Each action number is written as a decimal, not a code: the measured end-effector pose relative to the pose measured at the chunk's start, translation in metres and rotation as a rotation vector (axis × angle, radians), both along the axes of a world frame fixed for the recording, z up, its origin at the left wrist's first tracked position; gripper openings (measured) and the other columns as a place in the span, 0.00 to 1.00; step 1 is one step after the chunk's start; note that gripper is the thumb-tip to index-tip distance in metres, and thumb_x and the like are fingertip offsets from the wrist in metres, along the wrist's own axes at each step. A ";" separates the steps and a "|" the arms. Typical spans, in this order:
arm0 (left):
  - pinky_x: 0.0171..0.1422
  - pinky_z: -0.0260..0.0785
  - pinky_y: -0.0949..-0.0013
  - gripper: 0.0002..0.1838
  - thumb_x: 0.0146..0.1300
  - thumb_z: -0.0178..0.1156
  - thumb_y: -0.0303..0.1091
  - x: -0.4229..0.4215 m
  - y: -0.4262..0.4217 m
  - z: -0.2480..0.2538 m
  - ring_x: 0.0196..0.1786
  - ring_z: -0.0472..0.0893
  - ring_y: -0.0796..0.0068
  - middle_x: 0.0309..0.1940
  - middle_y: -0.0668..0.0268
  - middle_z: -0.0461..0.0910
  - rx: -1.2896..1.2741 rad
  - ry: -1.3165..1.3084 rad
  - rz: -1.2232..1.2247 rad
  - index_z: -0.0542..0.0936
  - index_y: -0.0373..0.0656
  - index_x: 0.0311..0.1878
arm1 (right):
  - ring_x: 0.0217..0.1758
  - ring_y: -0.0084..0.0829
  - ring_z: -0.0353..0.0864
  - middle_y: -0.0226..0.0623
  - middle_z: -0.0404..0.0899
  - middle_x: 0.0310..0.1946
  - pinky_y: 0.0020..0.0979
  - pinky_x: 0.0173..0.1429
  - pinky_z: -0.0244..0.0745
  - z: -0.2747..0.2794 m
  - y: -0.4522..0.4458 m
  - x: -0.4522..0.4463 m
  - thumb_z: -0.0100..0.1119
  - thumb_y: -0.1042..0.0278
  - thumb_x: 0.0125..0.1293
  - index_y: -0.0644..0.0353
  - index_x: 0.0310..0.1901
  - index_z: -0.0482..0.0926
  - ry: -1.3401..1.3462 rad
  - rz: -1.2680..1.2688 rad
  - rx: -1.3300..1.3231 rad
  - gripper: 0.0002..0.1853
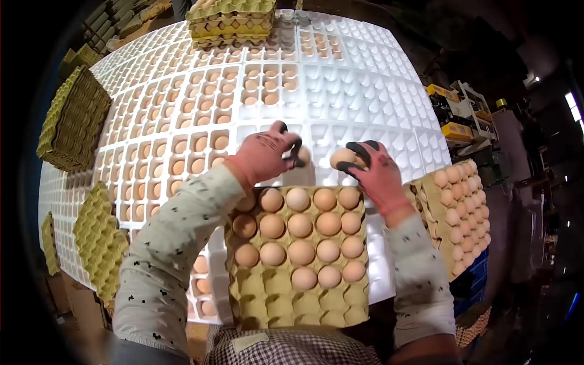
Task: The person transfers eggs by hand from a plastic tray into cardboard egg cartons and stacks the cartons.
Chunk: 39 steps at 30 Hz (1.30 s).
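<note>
A yellowish pulp tray [316, 307] lies in front of me, with rows of brown eggs [300, 224] in its upper part and bare cups along its near edge. My left hand [271, 152], in a pink and black glove, has its fingers round an egg [301, 156] above the white foam trays, beyond the pulp tray. To the right, my right hand [372, 169], gloved alike, grips an egg [345, 159] and perhaps another partly hidden by its fingers. Between the hands lies white foam. Many cells of the foam trays [347, 91] on the left hold eggs.
Stacked pulp trays stand at the far left [73, 118] and at the back [231, 24]. Loose pulp trays [100, 240] lie at lower left. Full egg trays [453, 213] rest on a blue crate [473, 283] at right. A yellow and grey machine [459, 115] stands beyond.
</note>
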<state>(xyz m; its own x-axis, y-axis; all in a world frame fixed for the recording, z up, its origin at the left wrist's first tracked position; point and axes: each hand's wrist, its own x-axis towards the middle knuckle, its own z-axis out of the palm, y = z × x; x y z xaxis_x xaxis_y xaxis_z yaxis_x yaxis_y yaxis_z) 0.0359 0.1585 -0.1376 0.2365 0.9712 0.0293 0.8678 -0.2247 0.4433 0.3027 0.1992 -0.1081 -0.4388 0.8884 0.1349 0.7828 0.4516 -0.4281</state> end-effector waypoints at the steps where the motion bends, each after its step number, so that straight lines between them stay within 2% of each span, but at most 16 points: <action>1: 0.49 0.76 0.57 0.24 0.57 0.67 0.44 0.004 0.011 0.000 0.47 0.82 0.54 0.56 0.55 0.73 -0.113 0.288 -0.070 0.77 0.50 0.56 | 0.54 0.42 0.79 0.42 0.77 0.50 0.37 0.57 0.74 -0.012 0.020 -0.008 0.70 0.57 0.53 0.49 0.55 0.80 -0.019 -0.010 -0.098 0.25; 6: 0.54 0.73 0.58 0.29 0.57 0.66 0.46 -0.041 0.027 -0.042 0.45 0.82 0.56 0.43 0.58 0.81 -0.121 0.119 -0.104 0.74 0.53 0.63 | 0.52 0.40 0.79 0.36 0.78 0.49 0.37 0.54 0.74 -0.051 0.071 -0.002 0.71 0.54 0.54 0.43 0.57 0.79 -0.297 0.269 0.011 0.27; 10: 0.64 0.65 0.55 0.25 0.54 0.60 0.22 -0.064 0.004 -0.087 0.60 0.71 0.48 0.57 0.53 0.72 0.236 -0.146 0.044 0.76 0.45 0.58 | 0.53 0.40 0.76 0.38 0.78 0.50 0.40 0.57 0.72 -0.071 0.078 0.010 0.72 0.57 0.52 0.54 0.58 0.76 -0.360 0.140 0.242 0.30; 13: 0.73 0.58 0.59 0.23 0.64 0.58 0.26 -0.076 -0.020 -0.101 0.69 0.66 0.54 0.63 0.55 0.68 0.138 -0.511 0.129 0.73 0.46 0.64 | 0.54 0.43 0.76 0.42 0.77 0.52 0.38 0.59 0.71 -0.114 0.084 0.036 0.70 0.60 0.54 0.56 0.59 0.76 -0.258 0.176 0.425 0.29; 15: 0.70 0.63 0.61 0.21 0.67 0.55 0.24 -0.080 -0.046 -0.071 0.65 0.73 0.57 0.60 0.55 0.72 0.176 -0.869 0.231 0.72 0.39 0.64 | 0.56 0.44 0.77 0.46 0.78 0.51 0.36 0.62 0.71 -0.085 0.073 0.038 0.65 0.69 0.59 0.63 0.57 0.77 0.238 0.080 -0.001 0.23; 17: 0.61 0.70 0.60 0.19 0.65 0.57 0.26 -0.073 -0.088 -0.010 0.55 0.78 0.59 0.52 0.57 0.76 0.136 -0.747 0.284 0.76 0.39 0.60 | 0.48 0.33 0.81 0.41 0.81 0.46 0.29 0.56 0.75 -0.021 0.021 0.027 0.59 0.78 0.62 0.66 0.53 0.78 0.536 -0.099 -0.183 0.17; 20: 0.50 0.71 0.60 0.21 0.55 0.67 0.37 -0.066 -0.150 0.040 0.46 0.79 0.60 0.48 0.58 0.78 0.071 -0.354 -0.232 0.79 0.42 0.52 | 0.39 0.35 0.80 0.41 0.81 0.36 0.34 0.43 0.75 0.062 -0.066 0.032 0.70 0.74 0.52 0.64 0.43 0.81 0.194 0.224 -0.368 0.15; 23: 0.51 0.69 0.57 0.30 0.41 0.73 0.42 -0.016 -0.198 0.033 0.47 0.77 0.58 0.51 0.57 0.76 0.143 0.145 -0.161 0.78 0.44 0.50 | 0.40 0.35 0.77 0.33 0.77 0.39 0.35 0.41 0.71 0.047 -0.152 0.008 0.69 0.69 0.52 0.54 0.44 0.80 0.015 0.521 -0.102 0.16; 25: 0.53 0.69 0.57 0.36 0.33 0.77 0.34 -0.011 -0.205 0.034 0.49 0.76 0.58 0.52 0.57 0.75 0.150 0.018 -0.083 0.76 0.44 0.52 | 0.38 0.29 0.75 0.27 0.73 0.35 0.34 0.38 0.70 0.021 -0.190 -0.007 0.64 0.62 0.50 0.53 0.37 0.76 -0.282 0.544 0.219 0.12; 27: 0.55 0.69 0.61 0.32 0.39 0.75 0.29 -0.012 -0.209 0.033 0.50 0.77 0.62 0.52 0.58 0.75 0.113 -0.431 0.032 0.76 0.42 0.52 | 0.41 0.28 0.77 0.28 0.74 0.38 0.31 0.40 0.72 0.024 -0.190 0.005 0.69 0.68 0.49 0.54 0.42 0.77 -0.209 0.530 0.118 0.17; 28: 0.57 0.69 0.65 0.28 0.46 0.71 0.27 0.001 -0.215 0.033 0.52 0.77 0.68 0.50 0.61 0.75 0.064 -0.995 0.167 0.75 0.40 0.53 | 0.42 0.27 0.78 0.29 0.75 0.41 0.30 0.43 0.74 0.031 -0.193 0.017 0.71 0.71 0.50 0.56 0.46 0.77 0.136 0.328 -0.210 0.20; 31: 0.59 0.69 0.68 0.23 0.48 0.68 0.25 -0.004 -0.208 0.040 0.52 0.78 0.71 0.49 0.61 0.76 -0.078 -1.144 0.170 0.77 0.38 0.51 | 0.49 0.25 0.77 0.35 0.75 0.49 0.27 0.56 0.75 0.049 -0.195 0.069 0.73 0.78 0.53 0.66 0.60 0.73 0.970 -0.075 -0.811 0.31; 33: 0.53 0.73 0.65 0.27 0.44 0.74 0.31 0.020 -0.209 0.059 0.46 0.80 0.60 0.51 0.60 0.75 -0.130 -0.365 0.205 0.77 0.44 0.51 | 0.51 0.25 0.77 0.34 0.74 0.49 0.27 0.56 0.75 0.056 -0.190 0.096 0.72 0.79 0.53 0.67 0.58 0.74 0.893 -0.122 -0.865 0.29; 35: 0.45 0.74 0.62 0.32 0.39 0.75 0.32 0.046 -0.205 0.047 0.44 0.81 0.59 0.47 0.62 0.77 0.150 0.185 0.109 0.75 0.47 0.52 | 0.49 0.30 0.79 0.38 0.75 0.47 0.29 0.54 0.76 0.055 -0.188 0.094 0.74 0.72 0.50 0.57 0.55 0.79 0.300 0.000 -0.521 0.27; 37: 0.41 0.75 0.59 0.31 0.41 0.74 0.31 0.051 -0.202 0.051 0.40 0.81 0.56 0.46 0.64 0.76 0.265 0.078 0.057 0.74 0.47 0.52 | 0.47 0.40 0.79 0.42 0.75 0.45 0.36 0.49 0.77 0.039 -0.190 0.085 0.76 0.65 0.47 0.51 0.55 0.79 -0.154 0.129 -0.038 0.29; 39: 0.40 0.75 0.60 0.31 0.43 0.74 0.31 0.050 -0.199 0.054 0.38 0.82 0.56 0.48 0.64 0.76 0.179 -0.113 0.065 0.74 0.49 0.54 | 0.47 0.42 0.79 0.41 0.74 0.44 0.40 0.46 0.77 0.030 -0.188 0.078 0.75 0.60 0.47 0.51 0.57 0.75 -0.293 0.158 0.009 0.33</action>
